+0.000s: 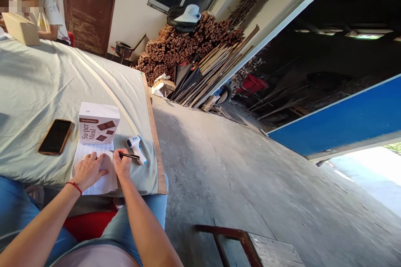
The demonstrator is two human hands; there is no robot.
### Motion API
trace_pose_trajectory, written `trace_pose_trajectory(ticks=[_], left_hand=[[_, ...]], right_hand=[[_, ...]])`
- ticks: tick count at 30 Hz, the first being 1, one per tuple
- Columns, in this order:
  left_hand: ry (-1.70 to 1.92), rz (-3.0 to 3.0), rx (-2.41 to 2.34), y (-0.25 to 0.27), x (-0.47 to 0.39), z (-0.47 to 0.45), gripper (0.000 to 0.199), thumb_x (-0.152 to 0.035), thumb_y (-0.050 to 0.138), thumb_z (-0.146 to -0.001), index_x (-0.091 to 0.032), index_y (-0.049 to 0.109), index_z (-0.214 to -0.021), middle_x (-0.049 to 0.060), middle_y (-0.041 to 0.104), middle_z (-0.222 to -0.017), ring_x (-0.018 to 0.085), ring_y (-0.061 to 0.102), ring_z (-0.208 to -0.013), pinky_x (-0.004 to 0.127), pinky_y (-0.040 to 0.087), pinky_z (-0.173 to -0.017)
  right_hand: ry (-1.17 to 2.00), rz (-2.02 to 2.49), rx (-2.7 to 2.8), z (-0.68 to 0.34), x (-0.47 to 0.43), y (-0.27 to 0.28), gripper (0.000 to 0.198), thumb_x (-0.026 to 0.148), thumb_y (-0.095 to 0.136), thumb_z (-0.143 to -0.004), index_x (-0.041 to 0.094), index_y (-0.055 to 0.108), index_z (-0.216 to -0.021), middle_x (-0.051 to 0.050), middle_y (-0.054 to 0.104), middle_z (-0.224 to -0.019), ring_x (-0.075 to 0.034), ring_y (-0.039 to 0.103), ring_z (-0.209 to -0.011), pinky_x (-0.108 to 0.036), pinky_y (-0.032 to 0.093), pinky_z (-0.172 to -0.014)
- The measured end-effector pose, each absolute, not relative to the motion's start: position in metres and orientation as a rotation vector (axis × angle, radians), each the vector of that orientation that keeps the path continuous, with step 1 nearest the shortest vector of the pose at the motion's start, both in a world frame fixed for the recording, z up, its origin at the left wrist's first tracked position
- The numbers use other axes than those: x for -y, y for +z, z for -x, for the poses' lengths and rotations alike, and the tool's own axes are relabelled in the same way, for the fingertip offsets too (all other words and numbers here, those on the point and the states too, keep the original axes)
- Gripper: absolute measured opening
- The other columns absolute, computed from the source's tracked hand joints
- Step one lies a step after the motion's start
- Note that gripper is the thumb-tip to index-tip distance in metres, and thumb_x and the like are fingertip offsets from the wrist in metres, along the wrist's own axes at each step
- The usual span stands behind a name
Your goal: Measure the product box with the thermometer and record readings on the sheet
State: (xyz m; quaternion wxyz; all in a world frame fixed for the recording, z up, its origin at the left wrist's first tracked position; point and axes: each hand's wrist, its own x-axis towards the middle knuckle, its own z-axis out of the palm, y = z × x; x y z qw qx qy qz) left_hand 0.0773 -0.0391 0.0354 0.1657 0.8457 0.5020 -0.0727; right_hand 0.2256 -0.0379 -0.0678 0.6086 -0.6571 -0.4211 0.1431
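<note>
My left hand (89,171) lies flat with fingers spread on a sheet of handwritten paper (108,181). Between the fingers of my right hand (122,166) is a dark pen (129,155), its tip over the paper's upper right part. Directly behind the paper stands a white and brown "Super Meal" box (99,123), covering the sheet's far edge. A white and blue infrared thermometer (136,149) rests just right of the pen. To the left of the box lies a smartphone (55,136) in an orange-brown case, its screen dark.
A pale cloth covers the table (40,79), whose right edge (153,133) shows bare wood. Across it, a person (53,16) sits by a cardboard box (21,28). Stacked firewood (188,41) stands along the wall. A wooden chair (247,244) is behind me to the right.
</note>
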Motion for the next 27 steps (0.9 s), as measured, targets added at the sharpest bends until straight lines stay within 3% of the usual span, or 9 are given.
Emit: trace_pose_trajectory(ticks=[27], left_hand=[[-0.272,-2.41,-1.445,0.04,0.04,-0.08,0.056,-0.037,0.055,-0.101,-0.024,0.047,-0.155,0.016,0.056,-0.136,0.033,0.056,-0.131,0.041,0.052,-0.099]], right_hand=[[0.29,1.583,1.202,-0.226,0.035,-0.079,0.012,0.029,0.064,-0.091,0.024,0.061,-0.08,-0.002,0.069,-0.071,-0.018,0.067,-0.066,-0.03,0.058,-0.067]])
